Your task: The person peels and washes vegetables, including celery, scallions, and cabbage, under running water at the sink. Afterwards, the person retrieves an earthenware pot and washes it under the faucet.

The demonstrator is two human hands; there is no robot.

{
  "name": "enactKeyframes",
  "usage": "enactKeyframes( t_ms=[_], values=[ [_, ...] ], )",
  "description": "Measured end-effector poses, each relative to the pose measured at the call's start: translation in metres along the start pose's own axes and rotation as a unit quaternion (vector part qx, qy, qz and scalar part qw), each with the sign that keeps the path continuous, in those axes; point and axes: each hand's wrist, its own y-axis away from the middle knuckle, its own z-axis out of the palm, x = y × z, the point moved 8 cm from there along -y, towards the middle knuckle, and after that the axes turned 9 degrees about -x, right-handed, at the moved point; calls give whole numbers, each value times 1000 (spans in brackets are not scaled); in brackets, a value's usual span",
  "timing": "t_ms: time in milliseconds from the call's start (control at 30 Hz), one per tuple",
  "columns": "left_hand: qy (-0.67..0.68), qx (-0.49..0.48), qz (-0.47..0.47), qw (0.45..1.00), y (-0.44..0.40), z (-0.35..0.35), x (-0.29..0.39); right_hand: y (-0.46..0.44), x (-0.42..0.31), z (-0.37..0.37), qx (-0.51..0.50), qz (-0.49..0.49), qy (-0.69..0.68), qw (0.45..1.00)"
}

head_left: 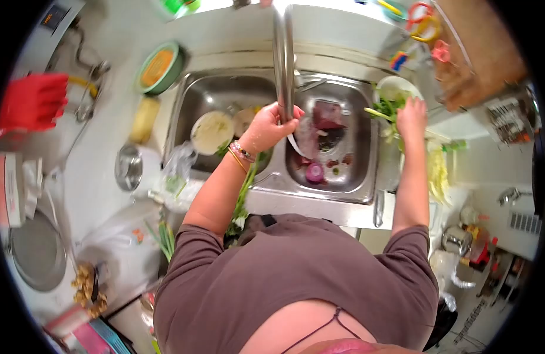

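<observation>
My left hand [268, 127] is at the metal faucet [283, 65] above the sink divider, its fingers closed around the lower end of the spout. On the right, my right hand [412, 120] is on a bunch of leafy greens [388, 110] over a white bowl [396, 86] at the sink's right edge. A pale stalk sticks out to the left of that hand. In the right basin [361, 171] lie a purple onion piece [314, 173], a dark reddish item [328, 115] and small scraps. The left basin [193, 94] holds a round pale item [212, 133].
A green bowl [161, 67] with orange contents, a yellow block [145, 120] and a metal bowl [129, 167] stand left of the sink. Pale leaves [438, 172] lie at the right. A wooden board [485, 47] is at the upper right, red gloves [33, 103] far left.
</observation>
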Motion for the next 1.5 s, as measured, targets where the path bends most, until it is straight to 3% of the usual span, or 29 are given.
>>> enactKeyframes(
  t_ms=[100, 200, 233, 300, 400, 433, 500, 533, 600, 633, 667, 733, 833, 867, 900, 933, 967, 1000, 1033, 1067, 1100, 1133, 1167, 1333, 1400, 1433, 1500],
  values=[
    [-1, 86, 12, 996, 40, -67, 0, 26, -63, -26, 38, -118, -56, 991],
    [-45, 194, 17, 980, 64, -120, -1, 50, -136, -24, -39, -251, -248, 935],
    [-122, 207, -62, 969, 77, -126, -19, 66, -167, -34, -64, -301, -325, 894],
    [-269, 223, -214, 912, 109, -141, -74, 88, -219, -6, -231, -320, -393, 831],
    [-319, 88, -412, 849, 144, -114, -167, 121, -278, 27, -326, -337, -402, 786],
    [-300, 61, -449, 840, 149, -106, -197, 130, -290, 38, -357, -296, -420, 780],
    [-317, 69, -408, 853, 143, -92, -208, 141, -311, 68, -348, -303, -465, 756],
    [-321, 60, -423, 845, 140, -91, -217, 150, -317, 85, -418, -244, -502, 716],
    [-199, 53, -416, 886, 142, -97, -234, 168, -325, 132, -526, -117, -580, 611],
    [-138, 51, -411, 900, 144, -97, -225, 172, -323, 143, -530, -63, -589, 606],
    [49, 119, -388, 913, 155, -93, -215, 177, -324, 151, -531, -11, -600, 598],
    [116, 126, -330, 928, 165, -97, -174, 184, -334, 151, -537, 88, -615, 570],
    [147, 128, -270, 943, 171, -108, -136, 178, -381, 150, -511, 112, -731, 437],
    [128, 117, -255, 951, 172, -113, -128, 170, -392, 143, -490, 127, -756, 416],
    [111, 93, -237, 961, 165, -114, -122, 158, -411, 165, -452, 113, -814, 347],
    [139, 104, -246, 954, 167, -117, -118, 153, -407, 138, -398, 166, -776, 461],
    [169, 112, -258, 945, 172, -119, -113, 147, -410, 124, -380, 136, -756, 516],
    [148, 115, -268, 945, 173, -121, -104, 138, -419, 142, -361, 124, -732, 565],
    [128, 123, -278, 944, 175, -123, -100, 135, -430, 152, -389, 135, -706, 577],
    [106, 127, -281, 945, 176, -128, -102, 124, -453, 190, -392, 60, -690, 605],
    [84, 137, -282, 946, 176, -138, -103, 115, -453, 186, -333, -8, -636, 697],
    [77, 145, -297, 941, 183, -154, -92, 117, -438, 145, -385, 43, -603, 697],
    [70, 153, -311, 936, 189, -170, -77, 108, -461, 136, -273, -242, -357, 860],
    [81, 118, -348, 927, 206, -207, -61, 92, -417, 90, -343, -197, -317, 862],
    [154, 117, -287, 938, 204, -202, -72, 85, -429, 114, -354, -177, -364, 843],
    [188, 116, -254, 942, 200, -198, -80, 82, -438, 136, -360, -141, -441, 810],
    [178, 147, -261, 937, 199, -194, -110, 85, -459, 190, -392, 15, -676, 623]
  ],
)
